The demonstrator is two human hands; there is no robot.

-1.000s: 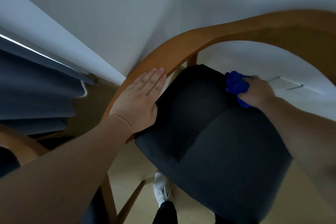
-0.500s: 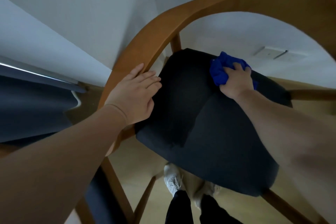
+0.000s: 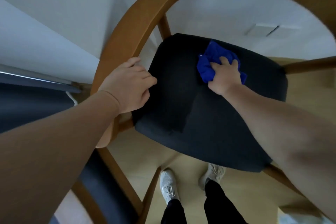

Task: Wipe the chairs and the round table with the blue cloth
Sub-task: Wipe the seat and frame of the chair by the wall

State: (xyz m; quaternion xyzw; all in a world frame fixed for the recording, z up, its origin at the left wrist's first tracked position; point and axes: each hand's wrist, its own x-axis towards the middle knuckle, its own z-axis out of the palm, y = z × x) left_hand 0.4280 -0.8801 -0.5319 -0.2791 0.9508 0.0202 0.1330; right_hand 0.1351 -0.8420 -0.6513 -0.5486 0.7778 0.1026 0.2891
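Note:
A wooden chair with a curved brown backrest [image 3: 131, 23] and a dark grey padded seat [image 3: 209, 118] fills the view. My right hand [image 3: 224, 76] presses the bunched blue cloth [image 3: 207, 67] onto the far part of the seat, fingers spread over it. My left hand [image 3: 127, 87] grips the curved wooden frame at the seat's left edge, fingers curled over the rail. The round table is out of view.
White walls meet in a corner behind the chair. A dark grey curtain [image 3: 27, 103] hangs at the left. Part of a second wooden chair [image 3: 101, 187] shows at the lower left. My feet in white shoes [image 3: 169, 185] stand on the beige floor.
My right hand slid the blue cloth from the seat's far edge toward its middle. My left hand went from lying flat on the rail to curling around it. The view tilted downward.

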